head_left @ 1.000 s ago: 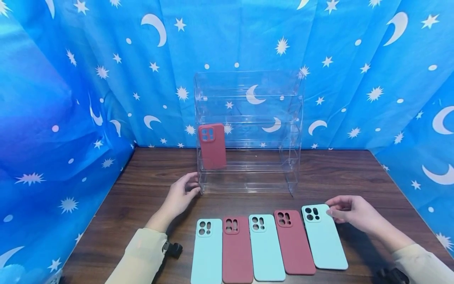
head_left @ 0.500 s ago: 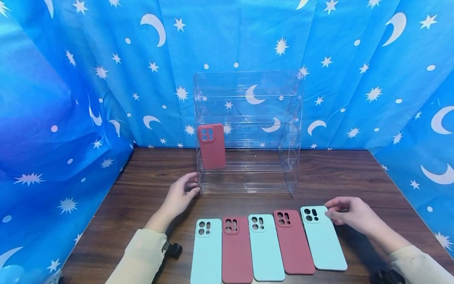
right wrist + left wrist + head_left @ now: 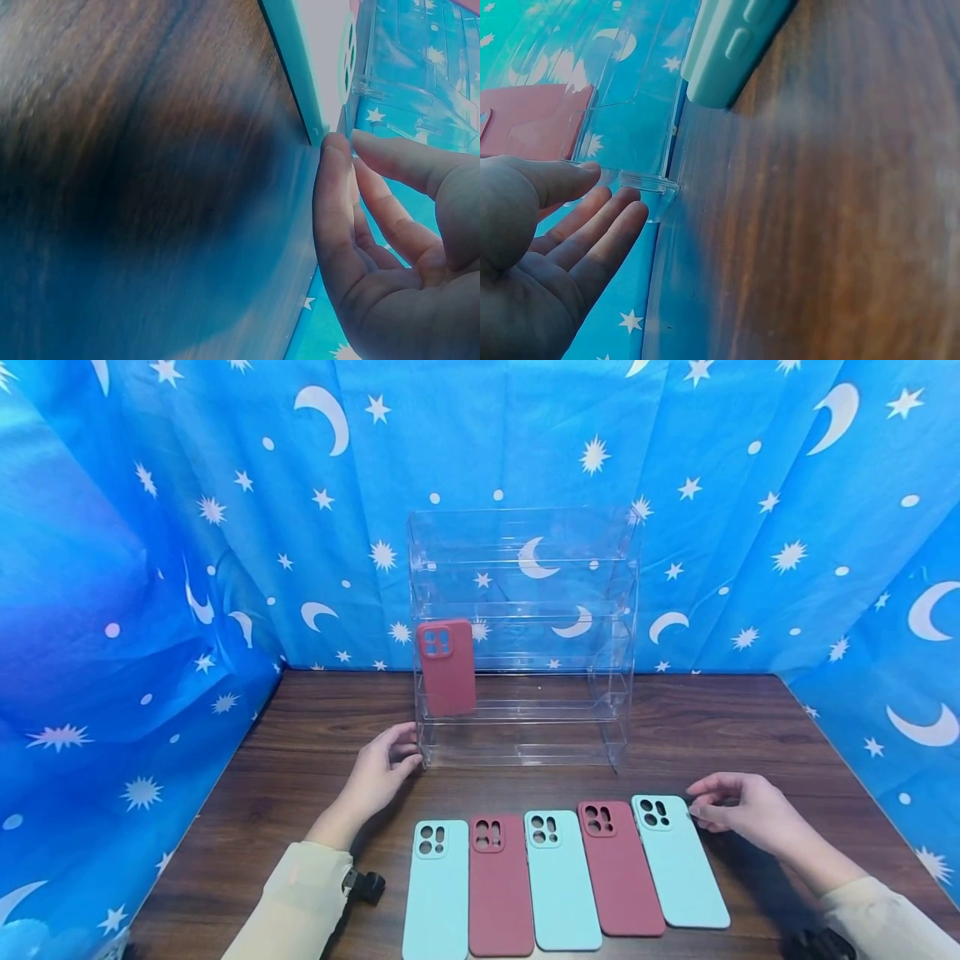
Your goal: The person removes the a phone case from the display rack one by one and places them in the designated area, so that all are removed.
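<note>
A clear tiered display rack (image 3: 525, 756) stands on the table, and one dark red phone case (image 3: 450, 681) leans in its left side. My left hand (image 3: 382, 772) rests at the rack's lower left side, fingers relaxed; in the left wrist view the fingertips (image 3: 634, 210) lie by the rack's corner. In front is a row of phone cases, mint and red by turns. At its right end lies a mint phone case (image 3: 682, 868). My right hand (image 3: 746, 810) is at that case's upper right corner, thumb and fingers loosely bent, fingertips touching or just beside the edge.
Left of that case lie a red case (image 3: 622, 877), a mint case (image 3: 564, 889), a red case (image 3: 501, 893) and a mint case (image 3: 437, 897). Blue star-and-moon cloth (image 3: 510, 435) encloses the back and sides of the wooden table (image 3: 300, 710).
The rightmost mint case has shifted slightly left, nearer the red one, and its corner now sits a little apart from my right fingers. My left hand stays by the rack.
</note>
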Demonstrator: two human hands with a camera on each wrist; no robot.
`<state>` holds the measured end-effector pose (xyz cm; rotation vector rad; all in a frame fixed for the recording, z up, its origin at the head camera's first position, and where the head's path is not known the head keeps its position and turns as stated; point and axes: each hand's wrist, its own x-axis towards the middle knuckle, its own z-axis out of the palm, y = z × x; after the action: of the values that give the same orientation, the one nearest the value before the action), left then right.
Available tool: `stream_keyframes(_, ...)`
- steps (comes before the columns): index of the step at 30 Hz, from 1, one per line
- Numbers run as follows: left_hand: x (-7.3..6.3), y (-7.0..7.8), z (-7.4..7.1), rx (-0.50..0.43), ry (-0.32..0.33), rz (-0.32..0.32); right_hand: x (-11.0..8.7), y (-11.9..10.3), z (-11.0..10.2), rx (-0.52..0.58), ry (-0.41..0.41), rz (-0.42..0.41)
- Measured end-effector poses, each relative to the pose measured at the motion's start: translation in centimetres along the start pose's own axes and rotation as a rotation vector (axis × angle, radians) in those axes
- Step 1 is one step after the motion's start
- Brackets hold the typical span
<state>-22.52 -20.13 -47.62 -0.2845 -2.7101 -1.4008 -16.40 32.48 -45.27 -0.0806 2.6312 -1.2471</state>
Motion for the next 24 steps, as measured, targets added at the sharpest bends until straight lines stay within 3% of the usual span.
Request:
stream_keyframes(11, 0.1, -0.3, 0.1, -0.003, 0.0, 0.004, 0.2, -0.9, 0.7, -0.098, 0.078, -0.027)
stream_keyframes(24, 0.0, -0.1, 0.1, -0.005, 0.002, -0.005, 1.3, -5.7, 2.8, -0.184, 0.184, -0.156)
